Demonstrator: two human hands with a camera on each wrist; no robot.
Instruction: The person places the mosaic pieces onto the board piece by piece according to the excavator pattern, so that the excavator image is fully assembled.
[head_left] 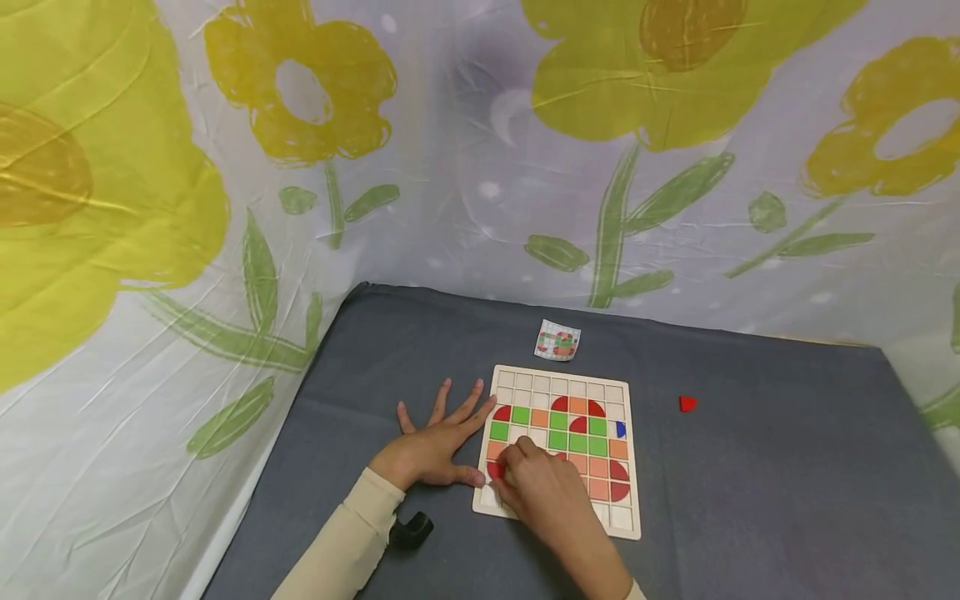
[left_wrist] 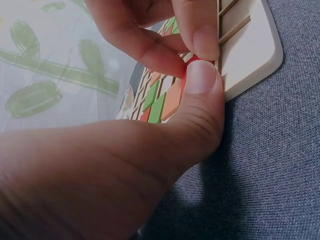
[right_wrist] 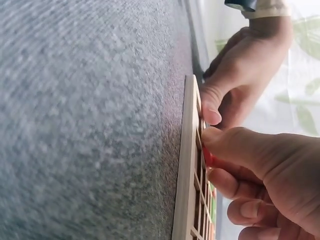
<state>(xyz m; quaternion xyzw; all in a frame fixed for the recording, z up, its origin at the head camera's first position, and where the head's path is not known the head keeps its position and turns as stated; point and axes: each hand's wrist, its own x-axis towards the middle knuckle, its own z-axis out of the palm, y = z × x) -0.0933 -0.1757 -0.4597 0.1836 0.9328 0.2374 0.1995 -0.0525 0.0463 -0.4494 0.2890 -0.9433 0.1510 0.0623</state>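
A wooden grid board (head_left: 617, 390) lies on the dark cloth, its cells partly filled with green, orange and red tiles. My right hand (head_left: 546, 490) pinches a red quarter-circle tile (head_left: 496, 470) at a cell in the board's left column, near the front. In the right wrist view, thumb and finger are on either side of this red tile (right_wrist: 208, 156). My left hand (head_left: 433, 450) lies with fingers spread along the board's left edge. Its thumb (left_wrist: 200, 90) touches the edge close to the red tile, whose seating in the cell is partly hidden by fingers.
A small printed card (head_left: 557, 340) with a coloured grid pattern lies behind the board. One loose red tile (head_left: 687, 404) is on the cloth to the right. A blue tile (head_left: 621, 429) sits in the right column. A flower-printed curtain (head_left: 465, 208) hangs behind the table.
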